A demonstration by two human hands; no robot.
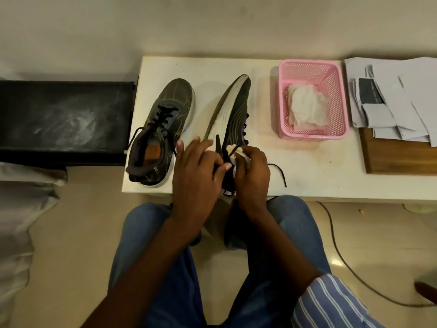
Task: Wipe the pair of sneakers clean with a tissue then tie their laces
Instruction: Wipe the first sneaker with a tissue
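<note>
Two dark sneakers lie on a white table (208, 67). The left sneaker (163, 124) stands upright with its laces loose. The right sneaker (234, 114) is tipped on its side, white sole facing left. My left hand (198, 166) holds this sneaker at its heel end, fingers curled over the sole. My right hand (251, 171) grips a crumpled tissue (233, 150) against the sneaker's side near the collar. A loose black lace (280, 172) trails on the table to the right.
A pink mesh basket (335, 91) with used tissues (307, 105) stands right of the shoes. Papers (397, 98) and a wooden board (390, 159) lie at far right. A black bench (63, 119) sits left. A cable (340, 254) runs on the floor.
</note>
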